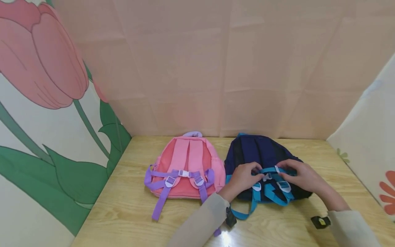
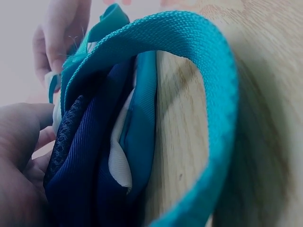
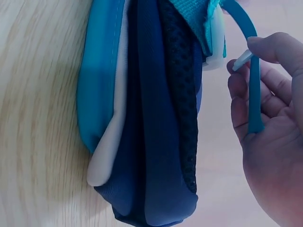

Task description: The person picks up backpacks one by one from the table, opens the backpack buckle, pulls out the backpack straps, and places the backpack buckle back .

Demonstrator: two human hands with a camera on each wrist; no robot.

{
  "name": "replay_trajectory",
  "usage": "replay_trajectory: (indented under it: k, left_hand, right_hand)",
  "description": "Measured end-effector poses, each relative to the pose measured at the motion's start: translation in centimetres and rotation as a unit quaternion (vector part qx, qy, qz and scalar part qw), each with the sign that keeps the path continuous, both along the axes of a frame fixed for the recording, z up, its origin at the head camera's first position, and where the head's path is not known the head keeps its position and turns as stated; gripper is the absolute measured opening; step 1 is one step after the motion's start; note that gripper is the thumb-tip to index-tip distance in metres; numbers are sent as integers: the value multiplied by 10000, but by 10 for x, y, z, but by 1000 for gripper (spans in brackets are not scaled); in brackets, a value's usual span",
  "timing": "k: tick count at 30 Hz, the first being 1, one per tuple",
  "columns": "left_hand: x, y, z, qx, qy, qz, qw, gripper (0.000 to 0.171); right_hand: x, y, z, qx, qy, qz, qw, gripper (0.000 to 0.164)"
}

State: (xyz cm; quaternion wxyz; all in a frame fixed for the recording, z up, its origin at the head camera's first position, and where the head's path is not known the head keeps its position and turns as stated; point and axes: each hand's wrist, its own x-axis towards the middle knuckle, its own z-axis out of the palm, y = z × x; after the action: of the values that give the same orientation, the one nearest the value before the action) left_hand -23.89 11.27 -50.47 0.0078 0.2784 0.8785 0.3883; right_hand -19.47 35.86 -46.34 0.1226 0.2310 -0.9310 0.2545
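Observation:
A navy backpack point(image 1: 251, 151) with blue straps lies on the table, strap side up. My left hand point(image 1: 247, 176) pinches one end of its blue chest strap beside a pale plastic buckle point(image 1: 267, 177). Opposite it, my right hand point(image 1: 300, 175) holds the other part of that strap near a white slider point(image 1: 277, 169). In the right wrist view, thumb and fingertips grip the white plastic piece point(image 3: 243, 60), and the blue strap point(image 3: 254, 94) runs across the palm. The left fingertips are partly hidden behind the bag's edge in the left wrist view.
A pink backpack point(image 1: 180, 147) with purple straps lies just left of the navy one, its own white chest buckle point(image 1: 184, 174) fastened. A loose blue strap loop point(image 1: 242, 215) hangs toward the front. Behind the wooden table point(image 1: 123, 212) stands a beige backdrop point(image 1: 185, 68).

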Motion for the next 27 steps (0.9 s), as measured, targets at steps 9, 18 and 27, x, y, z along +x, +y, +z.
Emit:
replay_trajectory:
  k: [9, 18, 27]
  left_hand:
    - [1, 0, 0, 136, 160, 65, 9998, 17]
    - [1, 1, 2, 156, 89, 131, 9998, 17]
    - [3, 4, 3, 33, 62, 243, 9997, 17]
  right_hand:
    - [1, 2, 1, -21, 42, -32, 10000, 26]
    - [2, 4, 3, 25, 145, -94, 9998, 25]
    - [1, 13, -2, 18, -69, -269, 9996, 26]
